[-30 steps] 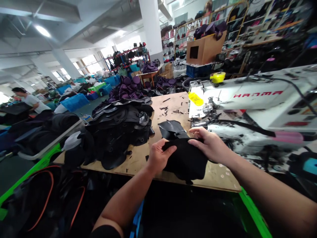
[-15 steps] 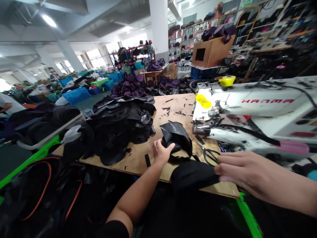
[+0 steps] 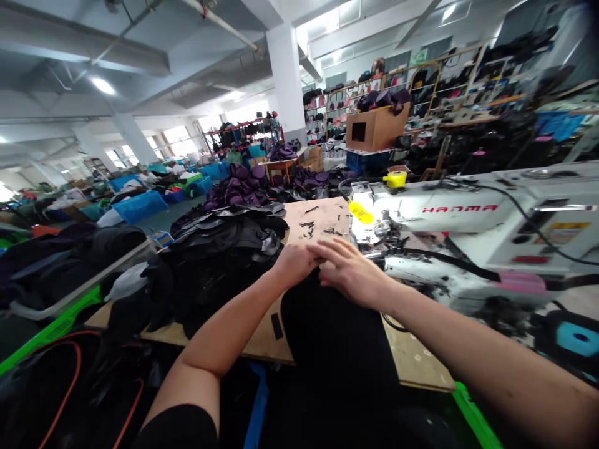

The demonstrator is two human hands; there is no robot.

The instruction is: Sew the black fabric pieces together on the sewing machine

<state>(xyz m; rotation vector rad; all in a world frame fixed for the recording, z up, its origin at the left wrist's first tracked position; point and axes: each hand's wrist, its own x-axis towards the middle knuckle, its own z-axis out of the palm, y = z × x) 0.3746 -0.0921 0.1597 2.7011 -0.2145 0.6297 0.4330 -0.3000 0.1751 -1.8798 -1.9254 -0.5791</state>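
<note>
My left hand (image 3: 296, 263) and my right hand (image 3: 350, 274) meet over the wooden table, fingertips touching or overlapping. Both are closed at the top edge of a black fabric piece (image 3: 339, 330), which drapes toward me and merges with the dark area below. The exact grip is partly hidden by the fingers. Under my right forearm, a bit of a scissors handle (image 3: 394, 322) shows. A small black strip (image 3: 277, 326) lies on the table left of the fabric. The black pouch-like piece seen before is hidden.
A heap of black pieces (image 3: 219, 262) covers the table's left side. To the right stands a white sewing machine (image 3: 449, 206) with its arm near my right hand. Dark scraps (image 3: 307, 226) lie on the wooden table (image 3: 322, 211). A green crate edge (image 3: 475, 411) is at lower right.
My right hand has moved left and up from the table's right side to join my left hand. The black fabric has come up over the pouch-like piece and most of the scissors. The view has shifted.
</note>
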